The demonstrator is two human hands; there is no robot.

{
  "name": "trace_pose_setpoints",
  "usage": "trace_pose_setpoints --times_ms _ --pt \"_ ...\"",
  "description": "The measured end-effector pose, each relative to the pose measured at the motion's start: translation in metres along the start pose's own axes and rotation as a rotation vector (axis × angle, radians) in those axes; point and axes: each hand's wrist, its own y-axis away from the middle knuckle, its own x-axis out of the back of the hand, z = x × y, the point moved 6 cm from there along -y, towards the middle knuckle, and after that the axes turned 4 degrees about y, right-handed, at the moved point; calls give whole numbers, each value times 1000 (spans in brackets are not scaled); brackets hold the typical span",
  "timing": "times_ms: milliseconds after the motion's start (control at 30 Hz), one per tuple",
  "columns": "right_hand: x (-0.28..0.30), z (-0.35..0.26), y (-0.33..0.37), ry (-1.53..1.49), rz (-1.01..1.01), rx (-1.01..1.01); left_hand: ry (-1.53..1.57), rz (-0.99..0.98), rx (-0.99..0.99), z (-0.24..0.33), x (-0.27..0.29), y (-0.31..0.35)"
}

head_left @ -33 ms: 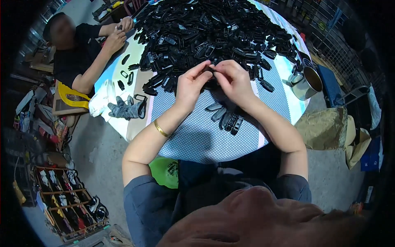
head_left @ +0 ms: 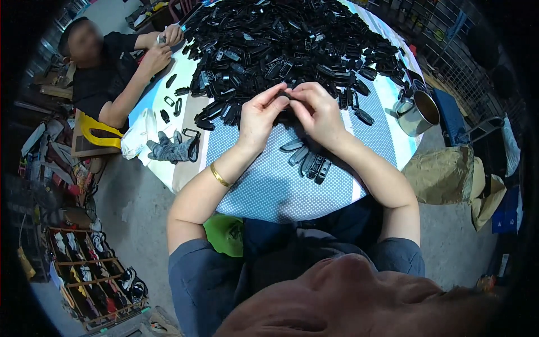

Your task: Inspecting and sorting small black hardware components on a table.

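Note:
My left hand (head_left: 259,119) and my right hand (head_left: 321,112) meet at the front edge of a large heap of black plastic parts (head_left: 269,45). Thumbs and forefingers of both are closed in a pinch on a small black plastic part (head_left: 286,96), mostly covered by the fingertips. Between my forearms, on the dotted tablecloth (head_left: 252,185), several long black oval pieces (head_left: 306,160) lie in a group, one of them with an open frame shape.
A co-worker (head_left: 101,67) sits at the left, both hands around a small piece. Grey gloves (head_left: 171,149) and a few loose parts lie left of me. A metal mug (head_left: 418,114) stands at the table's right edge. Below the table is a green tub (head_left: 224,236).
My fingers have shifted very slightly around the black part. The co-worker's hands have moved a little. The heap and the group of pieces look the same.

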Motion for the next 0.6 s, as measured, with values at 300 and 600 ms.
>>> trace_pose_setpoints --times_ms 300,600 --pt "-10 10 3 -127 -351 -266 22 -174 -33 17 -3 -1" --pt "9 43 -9 -332 -490 -539 -131 -209 132 15 -4 -5"
